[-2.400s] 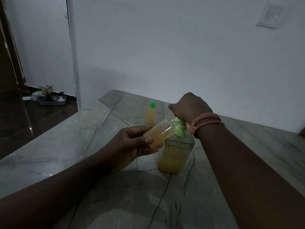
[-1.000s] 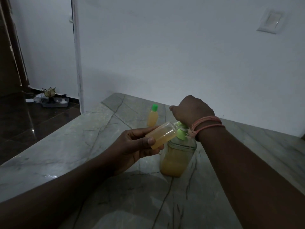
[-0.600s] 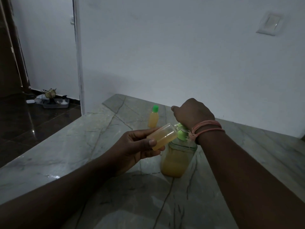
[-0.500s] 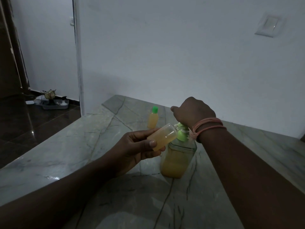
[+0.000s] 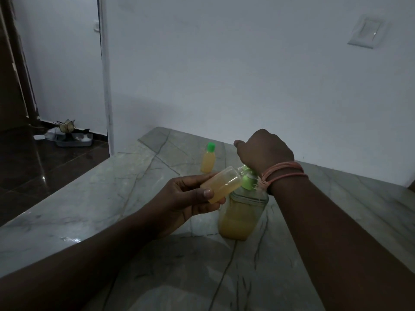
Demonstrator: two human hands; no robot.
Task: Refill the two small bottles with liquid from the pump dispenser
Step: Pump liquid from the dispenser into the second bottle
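My left hand [image 5: 186, 198] grips a small clear bottle [image 5: 221, 184], uncapped and tilted, its mouth against the green spout of the pump dispenser [image 5: 243, 212]. The small bottle is partly filled with yellow liquid. The dispenser stands on the marble counter [image 5: 101, 198], about half full of the same liquid. My right hand [image 5: 263, 151], with pink threads round the wrist, rests closed on top of the pump head and hides most of it. A second small bottle [image 5: 208, 160] with a green cap stands upright behind, filled with yellow liquid.
A white wall runs behind the counter, with a switch plate [image 5: 365, 33] at the upper right. The counter's left edge drops to a dark floor, where a grey tray [image 5: 74, 140] with small items sits near the doorway.
The view has shifted slightly. My right hand has bobbed a little on the pump head. The tilted bottle stays at the spout in my left hand.
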